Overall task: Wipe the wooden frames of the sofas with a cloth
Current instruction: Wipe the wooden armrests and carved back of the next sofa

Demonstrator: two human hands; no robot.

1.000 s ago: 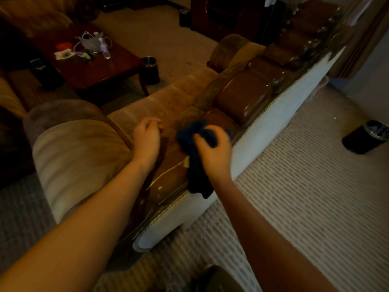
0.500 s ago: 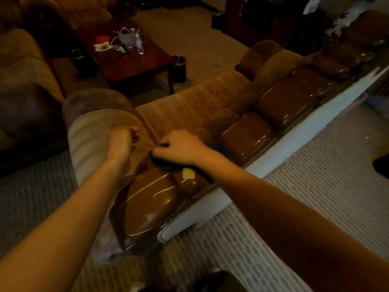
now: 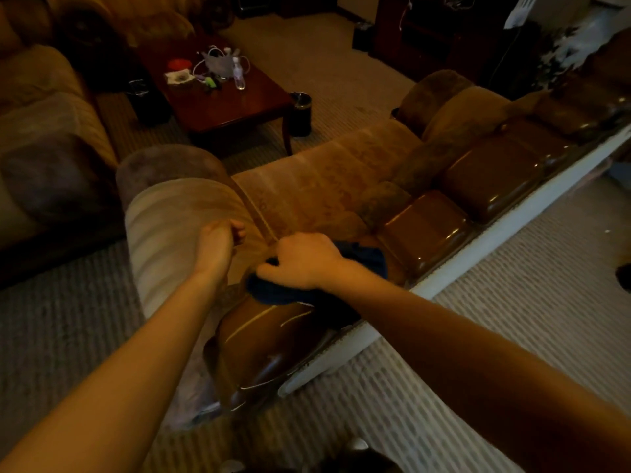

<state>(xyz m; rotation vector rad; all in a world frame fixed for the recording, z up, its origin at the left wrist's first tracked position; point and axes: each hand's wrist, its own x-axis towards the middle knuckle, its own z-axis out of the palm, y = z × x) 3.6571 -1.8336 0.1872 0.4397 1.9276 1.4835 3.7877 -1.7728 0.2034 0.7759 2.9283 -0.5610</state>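
The glossy brown wooden frame runs along the sofa's back top in rounded blocks, ending in a curved corner block below my hands. My right hand holds a dark blue cloth flat against the frame near that corner, fingers curled over it. My left hand is loosely fisted over the sofa's padded armrest, holding nothing. Part of the cloth is hidden under my right hand and forearm.
A dark wooden coffee table with small items stands beyond the sofa, a black bin at its corner. Another sofa fills the left. Pale carpet lies behind the sofa's white back panel.
My right hand has carried the cloth left along the frame toward the corner block and laid it flat. The left hand shifted left onto the armrest. The camera view swung left.
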